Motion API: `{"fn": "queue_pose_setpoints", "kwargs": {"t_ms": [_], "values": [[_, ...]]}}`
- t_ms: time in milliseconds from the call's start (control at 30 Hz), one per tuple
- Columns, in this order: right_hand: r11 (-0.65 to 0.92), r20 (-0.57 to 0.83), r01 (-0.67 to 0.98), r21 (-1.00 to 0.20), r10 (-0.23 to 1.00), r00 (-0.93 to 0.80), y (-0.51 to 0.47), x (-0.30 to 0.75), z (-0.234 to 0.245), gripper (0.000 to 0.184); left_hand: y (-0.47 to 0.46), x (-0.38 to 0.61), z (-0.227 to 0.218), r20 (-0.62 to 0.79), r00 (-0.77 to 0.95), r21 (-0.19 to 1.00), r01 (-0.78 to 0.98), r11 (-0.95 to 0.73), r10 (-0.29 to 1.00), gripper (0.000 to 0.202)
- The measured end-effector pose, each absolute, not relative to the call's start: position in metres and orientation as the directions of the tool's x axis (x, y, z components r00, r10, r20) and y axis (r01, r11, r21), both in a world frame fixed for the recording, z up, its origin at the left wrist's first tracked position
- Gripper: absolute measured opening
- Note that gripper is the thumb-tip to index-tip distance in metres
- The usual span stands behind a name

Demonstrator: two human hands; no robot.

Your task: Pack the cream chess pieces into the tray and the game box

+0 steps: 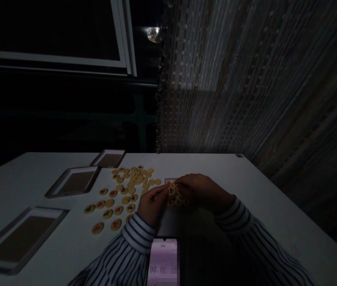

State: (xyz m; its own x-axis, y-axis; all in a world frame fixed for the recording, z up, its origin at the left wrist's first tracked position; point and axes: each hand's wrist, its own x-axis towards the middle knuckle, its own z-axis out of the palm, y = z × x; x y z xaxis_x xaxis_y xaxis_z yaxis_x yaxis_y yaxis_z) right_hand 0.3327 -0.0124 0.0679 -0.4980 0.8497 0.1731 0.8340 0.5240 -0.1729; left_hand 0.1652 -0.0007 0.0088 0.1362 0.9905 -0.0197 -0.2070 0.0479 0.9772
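Note:
Between my hands is a round wooden xiangqi piece [172, 190] with a black character, tilted to face me. My left hand [153, 203] pinches it from the left with thumb and fingertips. My right hand [205, 192] is curled in from the right, its fingertips at the top of the same piece; its lower fingers are in shadow. Just below and behind, more xiangqi pieces [178, 201] lie in a small tray [170, 180], largely hidden by my hands. Left of my left hand, many loose xiangqi pieces [131, 184] are spread out, some showing red or black characters, others blank sides.
Three shallow framed trays, a near one [22, 240], a middle one [76, 182] and a far one [108, 159], lie along the left of the white table [275, 222]. A lit phone [164, 262] is at the front. A string curtain [216, 79] hangs behind. The room is dim.

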Motion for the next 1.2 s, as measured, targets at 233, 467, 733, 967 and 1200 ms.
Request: {"fn": "queue_pose_setpoints", "kwargs": {"t_ms": [233,467,733,967,1200], "values": [[0.556,0.169,0.805,-0.208,0.831,-0.53,-0.012,0.325,0.063,0.033,-0.001,0.166,0.012,-0.004,0.087,0.99,-0.14,0.016,0.996,0.012],[0.548,0.124,0.812,-0.2,0.837,-0.534,-0.015,0.319,0.069,0.03,0.001,0.165,0.008,0.002,0.071,0.992,-0.123,0.007,0.997,0.016],[0.57,0.152,0.802,-0.178,0.821,-0.55,-0.014,0.319,0.065,0.032,0.001,0.166,0.007,-0.023,0.075,0.983,-0.181,0.036,0.997,0.023],[0.537,0.134,0.831,-0.143,0.843,-0.521,-0.015,0.32,0.069,0.032,0.001,0.164,0.002,0.04,0.089,0.993,-0.118,-0.029,0.995,0.021],[0.462,0.174,0.882,-0.092,0.88,-0.442,-0.014,0.331,0.071,0.027,0.011,0.159,-0.023,0.283,0.039,0.931,0.229,-0.284,0.958,0.021]]}}
